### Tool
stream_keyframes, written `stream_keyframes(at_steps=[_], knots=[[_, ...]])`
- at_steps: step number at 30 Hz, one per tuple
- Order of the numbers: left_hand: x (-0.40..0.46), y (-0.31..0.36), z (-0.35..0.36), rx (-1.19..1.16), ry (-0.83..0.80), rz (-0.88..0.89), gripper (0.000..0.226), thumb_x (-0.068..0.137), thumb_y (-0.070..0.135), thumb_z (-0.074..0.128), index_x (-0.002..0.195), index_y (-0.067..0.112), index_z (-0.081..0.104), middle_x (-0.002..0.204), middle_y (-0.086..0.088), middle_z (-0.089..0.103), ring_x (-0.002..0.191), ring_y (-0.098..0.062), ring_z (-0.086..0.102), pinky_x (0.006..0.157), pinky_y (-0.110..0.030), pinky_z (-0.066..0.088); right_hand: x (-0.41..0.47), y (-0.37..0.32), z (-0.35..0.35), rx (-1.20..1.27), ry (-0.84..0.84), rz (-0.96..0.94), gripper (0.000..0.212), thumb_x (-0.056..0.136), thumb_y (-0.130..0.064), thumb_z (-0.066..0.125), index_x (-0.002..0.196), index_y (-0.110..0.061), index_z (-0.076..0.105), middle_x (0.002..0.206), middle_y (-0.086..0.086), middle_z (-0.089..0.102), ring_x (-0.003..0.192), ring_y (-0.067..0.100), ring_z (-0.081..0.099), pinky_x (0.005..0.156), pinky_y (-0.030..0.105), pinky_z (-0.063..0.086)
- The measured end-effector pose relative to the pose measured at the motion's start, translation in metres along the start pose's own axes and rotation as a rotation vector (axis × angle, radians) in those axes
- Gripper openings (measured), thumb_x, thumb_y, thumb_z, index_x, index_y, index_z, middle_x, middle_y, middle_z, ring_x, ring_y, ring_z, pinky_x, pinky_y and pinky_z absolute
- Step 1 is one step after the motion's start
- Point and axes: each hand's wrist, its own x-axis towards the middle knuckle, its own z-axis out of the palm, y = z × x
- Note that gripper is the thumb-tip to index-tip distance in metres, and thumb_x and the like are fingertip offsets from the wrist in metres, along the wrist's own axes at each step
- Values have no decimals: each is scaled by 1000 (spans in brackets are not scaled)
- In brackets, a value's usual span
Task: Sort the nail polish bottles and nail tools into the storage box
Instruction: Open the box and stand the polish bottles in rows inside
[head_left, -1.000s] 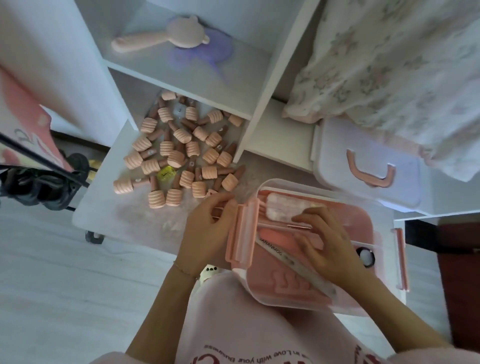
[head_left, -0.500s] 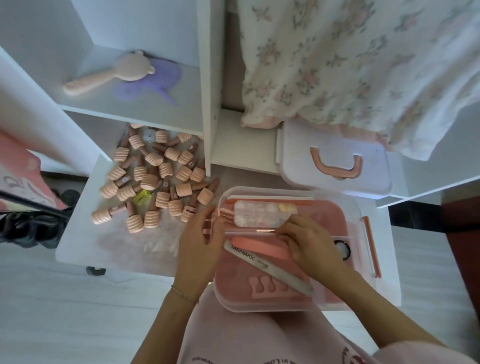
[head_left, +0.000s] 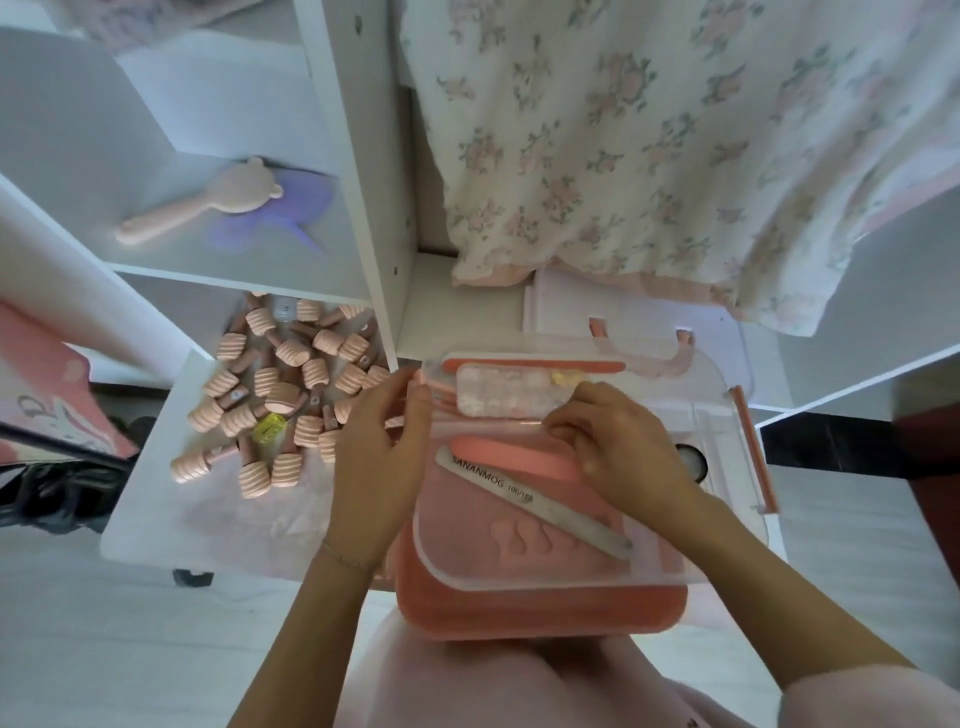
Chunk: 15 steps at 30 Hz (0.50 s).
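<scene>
Storage box (head_left: 540, 608), pink, resting on the person's lap, with a clear inner tray (head_left: 467, 540) seated in its top and held between both hands. Already in the tray: a grey nail file (head_left: 535, 501) lying diagonally just below the right-hand grip, a pink buffer block (head_left: 511, 457), a toe separator (head_left: 524, 538), and a case of nail tips (head_left: 511, 392) just above the fingers. Still unsorted: the whole heap of nail polish bottles (head_left: 283, 395), lying on the white tabletop (head_left: 150, 525) to the left of the left-hand grip; the task seems at an early stage. Left hand (head_left: 376, 457): fingers curled over the tray's left rim, holding it. Right hand (head_left: 618, 447): fingers bent, narrow, apparently pinching the tray's thin divider. Box lid (head_left: 644, 317) lies beyond the tray.
</scene>
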Motion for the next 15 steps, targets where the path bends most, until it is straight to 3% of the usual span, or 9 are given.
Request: stream_keyframes(at_steps=[2,5,7,8,11,15], knots=[[11,10,11,-8,-8,5,36,95,29,46,128,17,53,115,13,53,90,14,50,71,6,33,8,9,-9,-8,26,12,19,83,1,55,90,-7,71,86,6,61,89,22,55,70,38,46],[27,21,29,-19,-103,20,36,96,30,44,127,17,53,115,15,54,94,8,52,76,5,33,19,28,-20,-25,52,54,19,84,1,54,89,-6,71,86,6,62,87,24,57,70,36,46],[37,19,43,36,-197,20,37,98,32,38,125,13,55,122,5,60,111,-7,53,95,-15,38,27,44,-25,-44,57,97,20,84,0,53,90,-6,71,89,6,63,88,26,58,72,38,47],[39,16,49,77,-210,11,38,99,31,35,122,8,55,122,-1,60,113,-14,52,97,-23,37,30,53,-27,-59,52,115,21,85,0,52,90,-7,71,91,6,64,89,27,58,72,39,47],[38,2,62,131,-167,39,31,99,21,34,97,4,60,98,-2,62,89,-12,52,74,-20,32,40,76,-30,-107,33,151,23,87,-2,50,93,-8,72,92,7,63,91,27,57,70,36,46],[25,-27,68,407,-120,93,26,96,19,44,84,8,64,83,-10,67,82,-28,60,69,-30,35,46,96,-28,-149,14,190,26,88,-3,48,95,-9,71,94,7,61,95,25,53,67,31,41]])
